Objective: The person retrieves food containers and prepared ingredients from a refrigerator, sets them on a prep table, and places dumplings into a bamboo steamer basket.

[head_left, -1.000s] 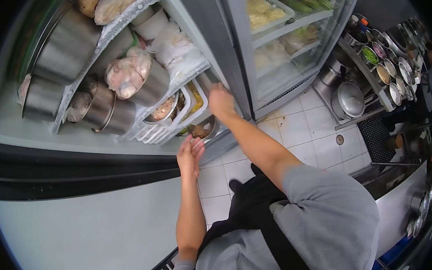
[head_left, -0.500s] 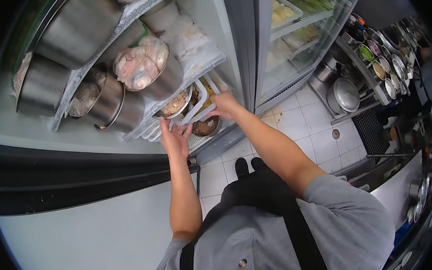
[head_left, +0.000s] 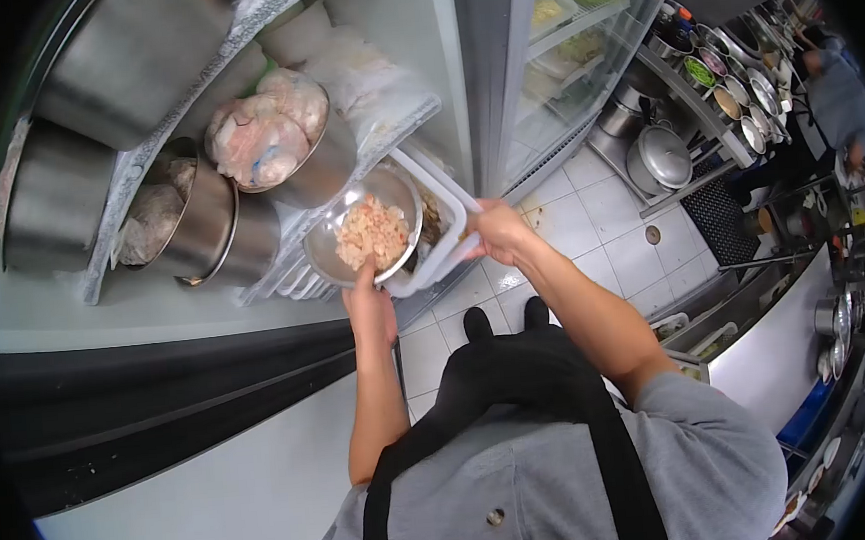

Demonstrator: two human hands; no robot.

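- White floor tiles (head_left: 590,229) off to the right hand's right; open fridge (head_left: 412,46) beyond both hands
- Left hand (head_left: 370,306): partly curled, thumb hooked over the near rim of a steel bowl (head_left: 324,252); bowl's right ahead of it with chopped pinkish food (head_left: 373,232) inside; can't see its other fingers
- Right hand (head_left: 500,233): gripping a white tub (head_left: 444,257) by the edge, fingers mostly closed; tub's just left of that hand; can't tell if the bowl's resting on it
- Steel pot (head_left: 323,172) of bagged pink stuff (head_left: 268,136) up past the left hand

Silver bowl (head_left: 322,242), pinkish chunks (head_left: 374,231), white tub (head_left: 457,218)
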